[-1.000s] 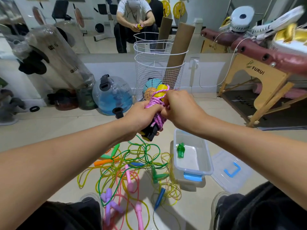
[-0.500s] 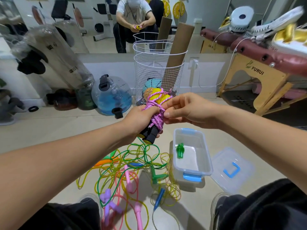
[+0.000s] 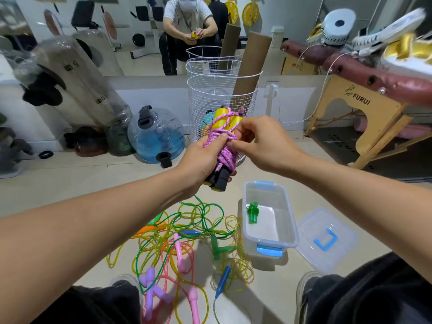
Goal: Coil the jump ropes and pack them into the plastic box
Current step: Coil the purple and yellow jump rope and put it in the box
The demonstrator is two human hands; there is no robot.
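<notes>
Since half a second ago the right hand (image 3: pixel 261 146) has drawn in closer to the bundle, its thumb and forefinger now pinching the pink braided cord (image 3: pixel 222 146) where it wraps the yellow jump-rope handles with black foam ends (image 3: pixel 224 122); a second ago that hand was a closed fist over the top of the bundle. The left hand (image 3: pixel 201 160) has stayed clamped round the lower half of the bundle, thumb pressed on the cord, black ends poking out below its palm. Both forearms reach forward and meet at chest height, the bundle upright between the hands.

Below the right hand, on the floor, stands the clear plastic box with blue latches (image 3: pixel 288 220), open, holding one small green plastic piece (image 3: pixel 252 212) near its left wall. Its clear lid with a blue handle (image 3: pixel 327 239) lies flat just right of it. Below the left hand sprawls a loose tangle of green, yellow and pink plastic jump ropes (image 3: pixel 187 239).
</notes>
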